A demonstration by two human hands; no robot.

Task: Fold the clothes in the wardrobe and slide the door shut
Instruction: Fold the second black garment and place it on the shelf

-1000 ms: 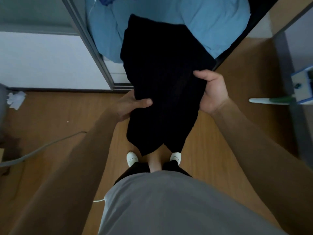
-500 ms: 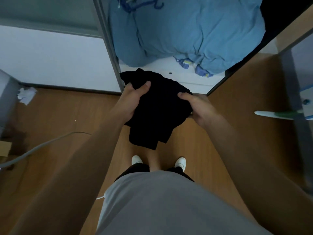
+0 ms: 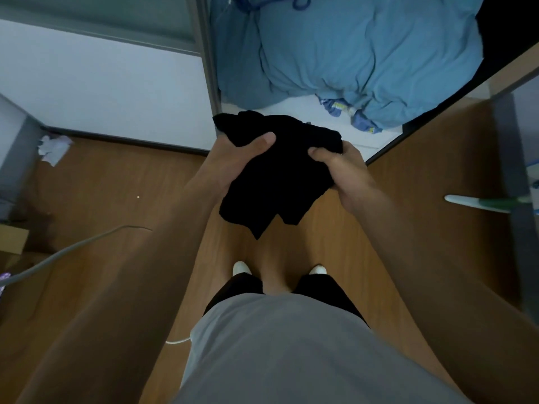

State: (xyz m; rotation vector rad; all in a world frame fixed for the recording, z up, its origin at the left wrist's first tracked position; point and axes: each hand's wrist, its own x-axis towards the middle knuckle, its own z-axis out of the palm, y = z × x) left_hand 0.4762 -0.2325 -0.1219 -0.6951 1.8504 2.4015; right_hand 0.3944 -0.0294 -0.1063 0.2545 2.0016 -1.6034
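1. The left hand (image 3: 233, 161) is gripping the left side of a black garment (image 3: 277, 182). The thumb is lying across the top of the fabric and the fingers are hidden beneath it.
2. The right hand (image 3: 341, 170) is gripping the right side of the same garment, thumb pressing on top and fingers curling under the cloth.
3. The garment is being held bunched between both hands, above the wooden floor (image 3: 116, 193) and in front of the open wardrobe. It is a soft, matte, dark fabric, and its weave cannot be told.
4. The garment's upper folds are overlapping, in this view, the front edge of the white wardrobe base (image 3: 291, 107). Its lower corners are hanging loose in limp points.
5. A bulky light-blue duvet (image 3: 364, 62), smooth with puffy creases, is filling the wardrobe interior and resting on the back part of the base.
6. A small blue patterned cloth (image 3: 344, 112) is lying under the duvet's front edge, on the base.
7. The sliding door (image 3: 102, 91), a flat pale panel with a grey metal frame (image 3: 208, 68), is standing to the left of the opening.
8. Crumpled white paper (image 3: 54, 147) is lying at the floor's left edge, near the door's foot.
9. A grey cable (image 3: 73, 249) is curving across the floor's left part.
10. Two white shoe toes (image 3: 241, 268) are showing below the garment.
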